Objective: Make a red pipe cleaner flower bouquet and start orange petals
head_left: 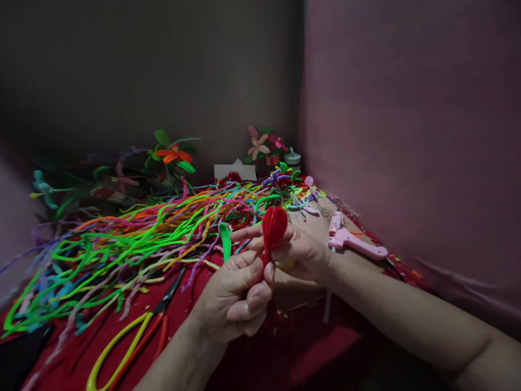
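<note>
A red pipe-cleaner flower bud [275,228] is held up in the middle of the view, rounded at the top and narrowing to a short stem. My left hand [244,293] pinches that stem between thumb and fingers. Behind the bud, my right hand [301,250] has its thumb and fingers closed on the bud's lower side, one finger stretched out to the left. The bud hides part of the right fingers. A green pipe-cleaner leaf [225,241] stands just behind my left hand.
Many coloured pipe cleaners [134,250] spread over the red cloth [183,326] at left. Scissors with yellow and red handles [138,331] lie near front. A pink glue gun [354,241] rests on cardboard at right. Finished flowers [258,144] and a lidded jar [292,157] stand behind.
</note>
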Demonstrator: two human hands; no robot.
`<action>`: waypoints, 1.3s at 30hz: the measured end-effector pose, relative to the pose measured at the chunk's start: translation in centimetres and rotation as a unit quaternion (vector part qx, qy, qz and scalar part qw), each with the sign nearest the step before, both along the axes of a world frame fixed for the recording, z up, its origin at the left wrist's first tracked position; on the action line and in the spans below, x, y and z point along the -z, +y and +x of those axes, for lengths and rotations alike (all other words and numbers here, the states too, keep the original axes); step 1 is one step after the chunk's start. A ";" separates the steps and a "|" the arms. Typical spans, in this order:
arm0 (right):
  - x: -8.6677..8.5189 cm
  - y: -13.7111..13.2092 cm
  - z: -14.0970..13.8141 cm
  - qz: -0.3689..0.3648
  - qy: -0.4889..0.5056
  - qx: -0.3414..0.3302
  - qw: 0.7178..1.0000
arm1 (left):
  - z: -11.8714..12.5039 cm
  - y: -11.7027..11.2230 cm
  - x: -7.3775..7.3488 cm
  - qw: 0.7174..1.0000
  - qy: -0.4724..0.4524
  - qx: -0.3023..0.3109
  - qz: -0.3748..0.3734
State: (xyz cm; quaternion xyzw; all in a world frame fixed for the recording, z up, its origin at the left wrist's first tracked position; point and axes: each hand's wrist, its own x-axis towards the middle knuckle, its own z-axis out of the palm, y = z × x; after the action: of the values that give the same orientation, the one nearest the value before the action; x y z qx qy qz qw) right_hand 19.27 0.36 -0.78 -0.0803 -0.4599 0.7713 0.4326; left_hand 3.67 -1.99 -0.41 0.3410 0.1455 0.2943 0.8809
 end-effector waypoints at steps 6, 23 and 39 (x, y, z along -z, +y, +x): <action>0.1 -0.3 -0.5 -0.024 0.006 0.069 0.997 | 0.1 -0.2 -1.0 0.992 0.099 -0.057 0.056; 0.1 -0.5 -0.6 0.047 -0.039 0.111 0.992 | 0.6 0.1 -0.9 0.975 0.127 -0.169 0.069; -0.4 0.1 0.4 0.030 -0.070 0.070 0.995 | -1.3 0.8 -5.7 0.789 0.361 -0.376 0.324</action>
State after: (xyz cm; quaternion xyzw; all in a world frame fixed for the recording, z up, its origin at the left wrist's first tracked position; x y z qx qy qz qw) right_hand 19.65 0.49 -0.37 -0.1530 -0.5047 0.7178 0.4545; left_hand 2.36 -1.14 5.30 0.6062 0.4661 0.4877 0.4212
